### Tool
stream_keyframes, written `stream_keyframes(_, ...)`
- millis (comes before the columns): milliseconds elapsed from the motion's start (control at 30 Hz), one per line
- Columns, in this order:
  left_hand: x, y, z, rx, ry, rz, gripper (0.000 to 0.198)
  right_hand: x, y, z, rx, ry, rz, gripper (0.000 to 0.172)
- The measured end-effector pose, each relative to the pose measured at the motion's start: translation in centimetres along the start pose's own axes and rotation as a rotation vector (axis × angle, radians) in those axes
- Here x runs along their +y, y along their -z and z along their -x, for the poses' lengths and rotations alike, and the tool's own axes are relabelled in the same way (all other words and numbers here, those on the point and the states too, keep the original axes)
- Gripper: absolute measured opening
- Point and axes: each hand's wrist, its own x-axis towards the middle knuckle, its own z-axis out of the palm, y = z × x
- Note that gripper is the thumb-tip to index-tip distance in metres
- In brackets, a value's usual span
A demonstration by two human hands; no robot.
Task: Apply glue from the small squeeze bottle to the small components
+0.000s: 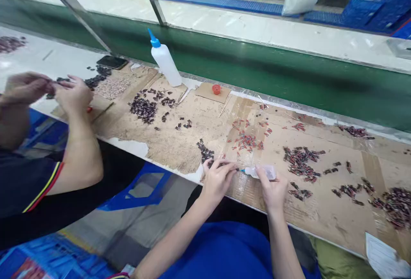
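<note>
My right hand is closed round a small clear squeeze bottle with a blue needle tip, which points left. My left hand pinches a tiny dark part right at that tip. Beside my left hand lies a pile of small black parts. Just beyond the bottle, small red pieces are scattered on the cardboard. To the right of my right hand are clusters of red-and-black parts.
A white bottle with a blue cap stands at the back, near a red round lid. On the left, a co-worker's hands hold something small. A phone lies behind them. A green conveyor belt runs along the far edge.
</note>
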Motion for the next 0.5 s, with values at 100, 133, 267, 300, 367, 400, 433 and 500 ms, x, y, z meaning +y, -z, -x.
stream_keyframes(100, 0.0, 0.2, 0.1, -0.006, 0.005, 0.003, 0.012, 0.2, 0.1, -0.1, 0.007, -0.006, -0.008, 0.032)
stream_keyframes(133, 0.0, 0.2, 0.1, -0.014, 0.01, 0.008, 0.012, 0.3, 0.2, -0.1, 0.013, -0.009, -0.009, 0.033)
stream_keyframes(267, -0.6, 0.1, 0.1, -0.079, 0.052, 0.053, 0.012, 0.6, 0.4, -0.1, 0.068, -0.019, -0.001, 0.036)
stream_keyframes(300, -0.8, 0.1, 0.1, -0.111, 0.064, 0.066, 0.012, 0.7, 0.6, -0.1, 0.09, -0.014, 0.015, 0.038)
stream_keyframes(367, -1.3, 0.2, -0.2, -0.169, 0.071, 0.088, 0.012, 0.7, 0.9, -0.2, 0.122, 0.008, 0.096, 0.046)
stream_keyframes(400, -1.5, 0.3, -0.3, -0.189, 0.063, 0.101, 0.013, 0.7, 1.1, -0.3, 0.138, 0.021, 0.18, 0.053)
stream_keyframes(433, -1.7, 0.5, -0.5, -0.202, 0.051, 0.116, 0.014, 0.6, 1.3, -0.3, 0.159, 0.039, 0.29, 0.061)
stream_keyframes(500, -2.1, 1.1, -0.8, -0.208, 0.032, 0.152, 0.015, 0.2, 1.6, -0.4, 0.234, 0.106, 0.542, 0.074)
